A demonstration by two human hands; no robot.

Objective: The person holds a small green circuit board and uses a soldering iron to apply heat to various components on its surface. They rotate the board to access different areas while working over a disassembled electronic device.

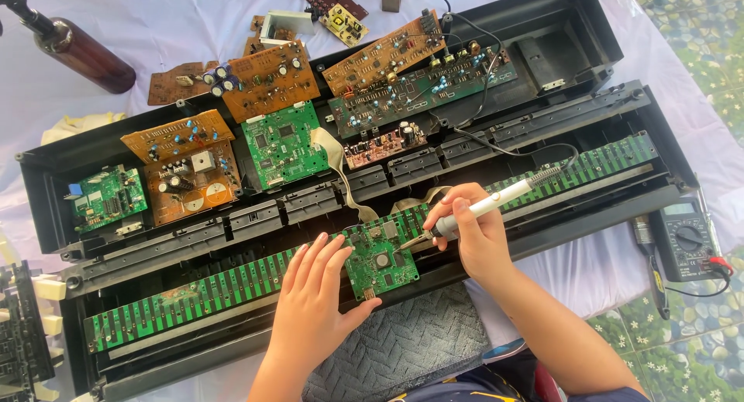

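Observation:
My right hand grips a white soldering iron like a pen, its tip touching the small green circuit board near the board's upper right. My left hand lies flat with fingers spread, pressing the left edge of that board. The board sits on a long green strip board inside an opened black keyboard casing. The iron's black cord runs up across the casing.
Several brown and green circuit boards lie in the upper casing half. A dark brown bottle stands at the top left. A black multimeter rests at the right. A dark textured mat lies in front of me.

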